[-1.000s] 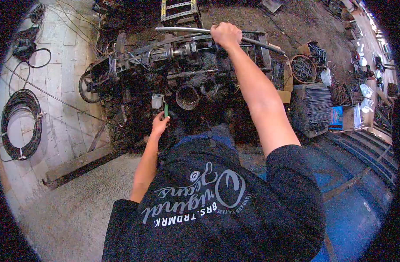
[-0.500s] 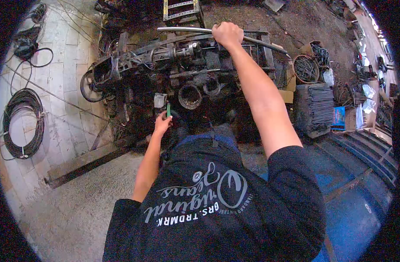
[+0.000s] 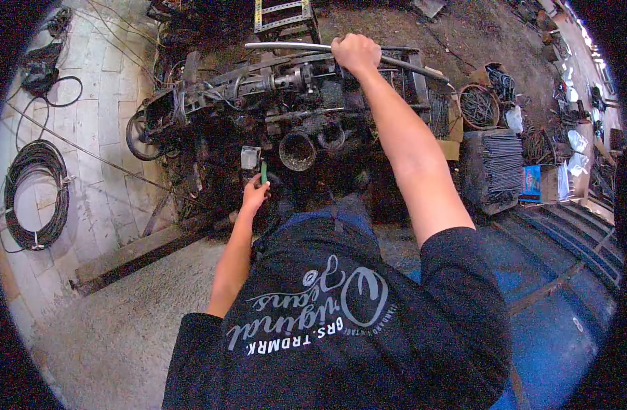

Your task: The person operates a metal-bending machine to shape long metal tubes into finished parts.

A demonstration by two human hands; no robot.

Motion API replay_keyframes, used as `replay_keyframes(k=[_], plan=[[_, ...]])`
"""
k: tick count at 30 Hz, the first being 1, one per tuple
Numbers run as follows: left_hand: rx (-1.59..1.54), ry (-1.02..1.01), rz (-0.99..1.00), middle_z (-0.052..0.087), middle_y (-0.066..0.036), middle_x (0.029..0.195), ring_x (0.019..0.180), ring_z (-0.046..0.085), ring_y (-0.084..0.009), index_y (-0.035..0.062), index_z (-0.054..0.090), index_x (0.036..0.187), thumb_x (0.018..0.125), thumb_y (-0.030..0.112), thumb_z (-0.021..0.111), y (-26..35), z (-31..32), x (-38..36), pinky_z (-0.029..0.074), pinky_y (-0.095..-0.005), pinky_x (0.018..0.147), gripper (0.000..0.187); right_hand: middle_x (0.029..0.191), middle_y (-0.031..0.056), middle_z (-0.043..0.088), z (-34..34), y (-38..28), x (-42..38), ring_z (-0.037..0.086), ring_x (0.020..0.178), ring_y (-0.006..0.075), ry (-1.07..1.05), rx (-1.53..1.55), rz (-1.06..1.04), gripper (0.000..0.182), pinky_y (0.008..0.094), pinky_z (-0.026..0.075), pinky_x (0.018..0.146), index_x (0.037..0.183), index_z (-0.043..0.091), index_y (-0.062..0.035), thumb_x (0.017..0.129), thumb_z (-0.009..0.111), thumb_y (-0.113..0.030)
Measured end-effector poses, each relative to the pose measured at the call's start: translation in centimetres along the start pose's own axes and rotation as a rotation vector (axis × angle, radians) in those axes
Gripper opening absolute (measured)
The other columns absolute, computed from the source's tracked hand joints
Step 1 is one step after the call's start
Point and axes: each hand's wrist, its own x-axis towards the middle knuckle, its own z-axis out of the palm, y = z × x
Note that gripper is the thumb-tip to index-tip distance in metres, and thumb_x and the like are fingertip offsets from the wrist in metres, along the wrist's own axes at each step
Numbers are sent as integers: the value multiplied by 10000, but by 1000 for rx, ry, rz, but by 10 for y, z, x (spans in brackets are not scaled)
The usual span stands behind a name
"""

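Observation:
My right hand (image 3: 356,52) is closed over a long, slightly bent metal rod (image 3: 286,46) lying across the top of a dark, greasy machine (image 3: 211,102). Lower down on the left, my left hand (image 3: 256,193) has its fingers closed around a narrow green handle (image 3: 264,171). Just above that handle is a small grey box (image 3: 250,157) on the machine's front. Two round, hollow metal parts face me to the right of the box, the larger one being a dirty cup-shaped opening (image 3: 298,151). What the green handle joins to cannot be made out.
A wheel (image 3: 137,130) stands at the machine's left end. Coiled black cable (image 3: 36,195) lies on the pale floor at left. To the right are a basket of metal pieces (image 3: 478,106), a bin of stacked rods (image 3: 501,167) and a blue metal panel (image 3: 553,273).
Almost nothing differs. Both hands keep their grips and places, and the view has shifted only very slightly.

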Motion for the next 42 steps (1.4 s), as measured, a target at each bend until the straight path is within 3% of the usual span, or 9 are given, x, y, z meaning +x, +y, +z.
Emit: replay_keyframes(k=[7,13,15,20,30,35,42], plan=[[-17,33,17,613,-66,783,580,590,-139,39,447,1305,852,143,621,4,3,-7,453,-270,499,497,955,171,670,-5,-4,-3,643,922,327,-24,13,17,480,415,495,828,894,707,-55,821,456,-458],[-22,60,60,594,-57,733,543,570,-136,33,442,1307,854,135,624,-3,4,-3,440,-265,473,499,1061,191,634,-14,7,1,615,996,335,-177,-4,-18,511,424,480,862,1005,672,-56,849,405,-462],[-33,38,68,590,-56,729,543,566,-133,32,442,1306,857,134,621,-11,3,4,440,-265,473,494,1121,188,611,-7,20,14,592,1042,339,-245,25,-140,521,417,473,879,1056,652,-67,864,364,-457],[-26,37,36,584,-58,727,560,566,-127,28,445,1301,866,135,614,5,6,-10,441,-266,479,479,1162,182,592,-7,44,13,566,1071,370,-188,-35,-121,517,562,362,953,1077,640,-62,852,364,-437],[-65,39,14,590,-47,742,571,571,-125,44,468,1282,874,141,603,-1,5,-4,448,-252,498,441,1145,189,600,0,43,19,569,1068,368,-226,-20,-102,536,548,379,935,1061,645,-54,837,374,-459],[-121,46,3,592,-48,743,576,574,-120,44,491,1260,880,140,594,4,9,-6,450,-254,494,405,1113,198,613,-19,35,7,583,1044,359,-267,-8,-80,644,501,401,926,1041,653,-38,840,368,-579],[-56,60,29,584,-56,753,598,570,-126,40,465,1283,880,139,596,1,9,-5,462,-271,504,435,1087,194,626,-20,32,6,596,1025,346,-261,-33,-87,666,484,430,894,1027,659,-35,829,373,-603]])
